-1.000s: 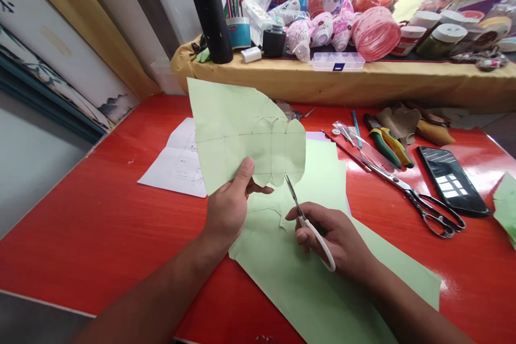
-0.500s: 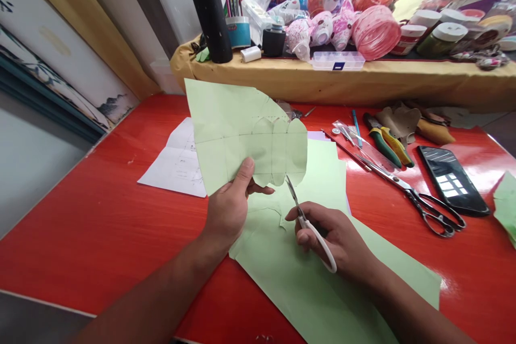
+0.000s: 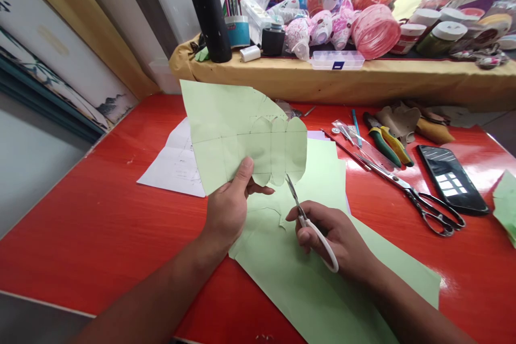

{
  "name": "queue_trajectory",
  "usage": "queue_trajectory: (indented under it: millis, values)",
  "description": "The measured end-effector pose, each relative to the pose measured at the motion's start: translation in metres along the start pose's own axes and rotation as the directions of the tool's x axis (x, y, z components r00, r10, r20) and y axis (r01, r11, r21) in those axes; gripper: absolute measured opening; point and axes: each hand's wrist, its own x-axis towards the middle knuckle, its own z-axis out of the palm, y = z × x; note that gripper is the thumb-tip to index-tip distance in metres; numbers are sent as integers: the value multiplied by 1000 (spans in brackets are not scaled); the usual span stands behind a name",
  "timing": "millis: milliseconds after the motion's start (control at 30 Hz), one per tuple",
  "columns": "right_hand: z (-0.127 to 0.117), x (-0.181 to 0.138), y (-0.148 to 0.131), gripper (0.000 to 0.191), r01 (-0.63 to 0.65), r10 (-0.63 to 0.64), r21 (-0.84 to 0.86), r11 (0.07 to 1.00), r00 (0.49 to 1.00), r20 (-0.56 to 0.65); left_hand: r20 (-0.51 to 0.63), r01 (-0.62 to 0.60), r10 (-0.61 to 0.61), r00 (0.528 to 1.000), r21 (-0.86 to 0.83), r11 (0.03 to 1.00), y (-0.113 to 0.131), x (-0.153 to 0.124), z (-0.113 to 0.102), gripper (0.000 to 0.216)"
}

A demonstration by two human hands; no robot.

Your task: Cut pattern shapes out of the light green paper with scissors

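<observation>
My left hand pinches the lower edge of a light green paper sheet, thumb in front and fingers behind. Pencil lines cross the sheet, and its right part is cut into rounded, scalloped lobes at top and bottom. In my right hand is a small pair of scissors with white handles. Their tips point up and meet the paper's lower edge at the notch between two lobes. Beneath both hands lies a larger green sheet with a cut edge near its left side.
A white printed sheet lies at left on the red table. To the right are large black-handled scissors, pliers, a phone and a green scrap. Jars and craft pieces crowd the ledge behind.
The held paper has shifted very slightly to the left. Both hands keep nearly the same place, with the scissor tips still at the notch.
</observation>
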Motion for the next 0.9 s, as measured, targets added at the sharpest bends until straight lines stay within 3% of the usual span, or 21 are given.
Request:
queue_trajectory:
  millis: [900]
  values:
    - [1,-1,-2,50,-37,36,56,998,999,5,10,-14,14,1000,-16,1000,0,0,1,44]
